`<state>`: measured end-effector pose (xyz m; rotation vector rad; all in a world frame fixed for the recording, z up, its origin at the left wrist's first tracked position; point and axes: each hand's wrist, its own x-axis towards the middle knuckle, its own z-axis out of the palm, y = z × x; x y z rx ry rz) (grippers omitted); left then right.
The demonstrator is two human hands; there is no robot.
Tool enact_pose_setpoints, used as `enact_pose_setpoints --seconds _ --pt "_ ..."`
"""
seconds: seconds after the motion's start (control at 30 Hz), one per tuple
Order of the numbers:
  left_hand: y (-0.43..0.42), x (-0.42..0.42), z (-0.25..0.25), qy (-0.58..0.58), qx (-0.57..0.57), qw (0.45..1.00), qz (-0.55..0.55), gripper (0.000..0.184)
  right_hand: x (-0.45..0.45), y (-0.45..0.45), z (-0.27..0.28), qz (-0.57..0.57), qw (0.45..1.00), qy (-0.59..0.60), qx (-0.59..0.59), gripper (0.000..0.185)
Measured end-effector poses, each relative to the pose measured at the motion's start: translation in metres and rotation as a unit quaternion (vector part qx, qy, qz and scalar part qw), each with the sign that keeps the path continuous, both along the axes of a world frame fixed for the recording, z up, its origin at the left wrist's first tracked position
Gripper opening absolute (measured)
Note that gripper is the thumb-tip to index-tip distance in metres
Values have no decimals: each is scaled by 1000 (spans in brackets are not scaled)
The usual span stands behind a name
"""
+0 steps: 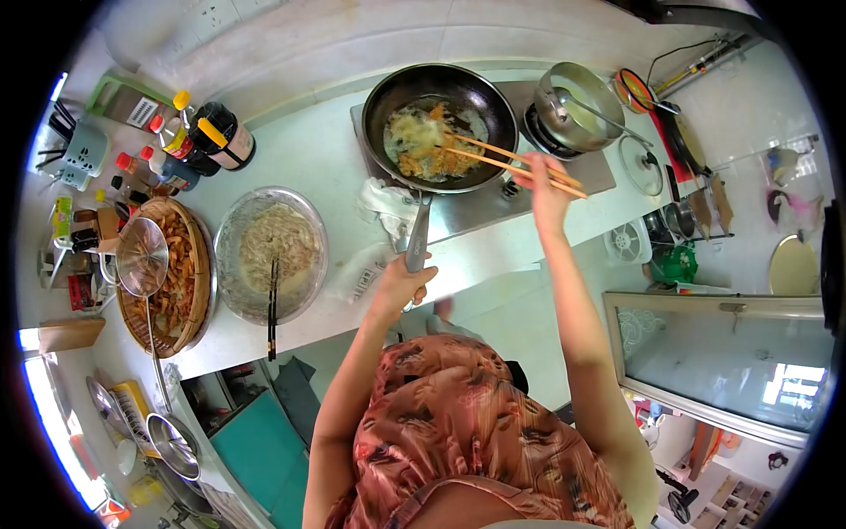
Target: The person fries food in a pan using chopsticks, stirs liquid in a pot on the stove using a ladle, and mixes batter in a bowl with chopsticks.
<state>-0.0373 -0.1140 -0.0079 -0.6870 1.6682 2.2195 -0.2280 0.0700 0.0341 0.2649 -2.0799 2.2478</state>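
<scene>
A dark frying pan point(381, 115) sits on the stove, with pale and golden food point(427, 141) bubbling in oil inside it. My left hand point(403, 284) is closed around the end of the pan's grey handle point(419, 234). In my right hand point(545, 181) is a pair of long wooden chopsticks point(507, 162), held from above; their tips reach into the food in the pan. Left of the pan, a large bowl of pale batter mixture point(280, 238) has dark chopsticks point(273, 309) resting in it. A wire strainer point(143, 256) lies over a woven basket point(210, 291) of browned fried pieces.
A metal pot point(564, 119) with a ladle stands on the right burner, beside a glass lid point(641, 166). Sauce bottles point(181, 145) crowd the back left. A crumpled white cloth point(388, 203) lies by the pan handle. A glass-paned door point(723, 353) is at the right.
</scene>
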Motion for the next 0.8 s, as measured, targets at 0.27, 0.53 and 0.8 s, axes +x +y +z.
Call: enact_pose_setpoints --seconds 0.27,0.53,0.8 --pt "1 1 1 -2 -11 1000 5 41 -8 -90 -42 47 980 161 109 19" --pt "0 1 -4 8 -5 1000 2 42 -49 -93 -44 -62 990 -20 -127 26" --pt "-1 0 -2 -3 -8 1000 -4 42 -22 -1 -32 -81 978 -121 -150 32"
